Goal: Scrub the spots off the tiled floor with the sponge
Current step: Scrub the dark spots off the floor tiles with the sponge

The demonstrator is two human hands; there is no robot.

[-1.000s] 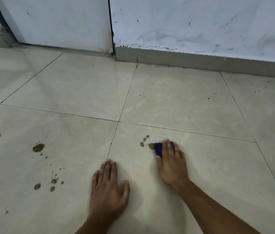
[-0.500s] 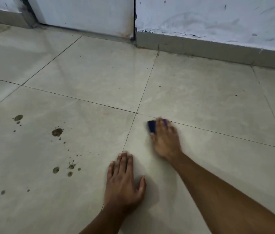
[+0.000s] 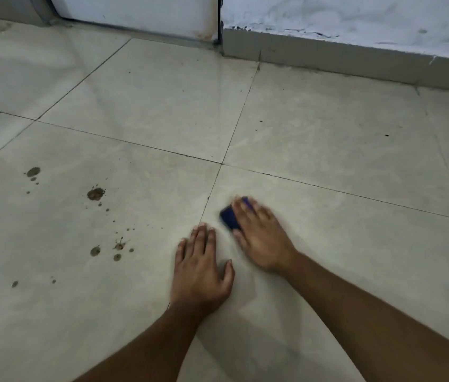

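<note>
A pale tiled floor (image 3: 328,128) is stretching toward a scuffed white wall (image 3: 355,15). The left hand (image 3: 202,268) is lying flat and released, bracing on the tile. The right hand (image 3: 261,238), blurred, is pressing its fingers over a blue sponge (image 3: 228,217) just right of a grout line. Brown spots (image 3: 95,194) are dotting the tile to the left, well apart from the sponge.

The right hand (image 3: 261,241) presses the sponge (image 3: 230,217) on the floor (image 3: 341,150), right of the flat left hand (image 3: 199,267); the spots (image 3: 95,194) lie further left.
</note>
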